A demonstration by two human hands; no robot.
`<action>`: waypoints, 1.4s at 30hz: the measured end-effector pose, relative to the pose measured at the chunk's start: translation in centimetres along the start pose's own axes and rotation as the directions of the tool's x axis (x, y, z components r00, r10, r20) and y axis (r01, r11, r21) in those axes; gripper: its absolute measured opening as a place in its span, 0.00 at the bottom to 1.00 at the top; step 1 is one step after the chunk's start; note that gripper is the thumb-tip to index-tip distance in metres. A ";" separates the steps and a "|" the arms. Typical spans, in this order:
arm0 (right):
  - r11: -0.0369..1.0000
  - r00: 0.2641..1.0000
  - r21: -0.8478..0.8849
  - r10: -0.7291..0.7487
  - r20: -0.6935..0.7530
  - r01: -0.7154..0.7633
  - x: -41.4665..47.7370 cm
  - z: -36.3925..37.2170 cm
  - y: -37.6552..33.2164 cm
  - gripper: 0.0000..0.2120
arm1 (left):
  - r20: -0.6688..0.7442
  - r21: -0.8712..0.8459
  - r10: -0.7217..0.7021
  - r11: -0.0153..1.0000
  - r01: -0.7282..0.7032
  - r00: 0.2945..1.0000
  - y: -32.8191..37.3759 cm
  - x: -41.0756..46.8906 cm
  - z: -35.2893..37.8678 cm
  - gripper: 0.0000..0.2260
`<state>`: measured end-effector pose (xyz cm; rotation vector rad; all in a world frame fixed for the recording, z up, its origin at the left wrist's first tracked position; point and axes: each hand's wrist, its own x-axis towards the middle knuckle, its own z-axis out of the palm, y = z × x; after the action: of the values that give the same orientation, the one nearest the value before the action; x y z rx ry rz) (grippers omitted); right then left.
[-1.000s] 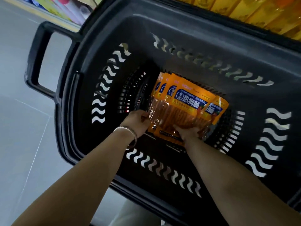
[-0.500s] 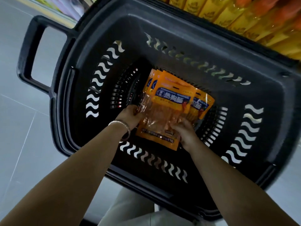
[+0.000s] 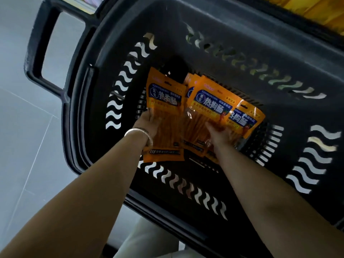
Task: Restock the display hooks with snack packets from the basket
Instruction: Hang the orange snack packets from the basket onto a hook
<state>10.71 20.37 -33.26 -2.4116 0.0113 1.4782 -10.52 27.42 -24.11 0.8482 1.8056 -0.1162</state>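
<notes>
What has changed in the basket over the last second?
The left hand has pulled one packet off the pile, out to the left, and grips it. The right hand stays on the pile, which still lies in the basket.

Orange snack packets (image 3: 208, 108) with blue labels; black basket (image 3: 242, 43), wavy slots.

Looking down into a black plastic basket (image 3: 204, 34) with wave-shaped slots in its walls. The left hand (image 3: 147, 125), a silver bracelet (image 3: 139, 132) on its wrist, grips one orange snack packet (image 3: 165, 112) near the basket's left wall. The right hand (image 3: 217, 133) lies on a fanned pile of matching packets (image 3: 210, 101) on the basket floor; its fingers are hard to make out.
</notes>
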 end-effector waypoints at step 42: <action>0.510 0.490 0.056 -0.784 -0.381 0.859 -28.9 -28.7 5.4 0.14 | -0.251 -0.125 0.752 0.599 -0.791 0.609 10.9 -33.7 4.6 0.16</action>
<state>21.22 3.13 2.55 -1.9098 -0.7678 0.5729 4.98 16.90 6.33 1.4425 1.4010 0.7505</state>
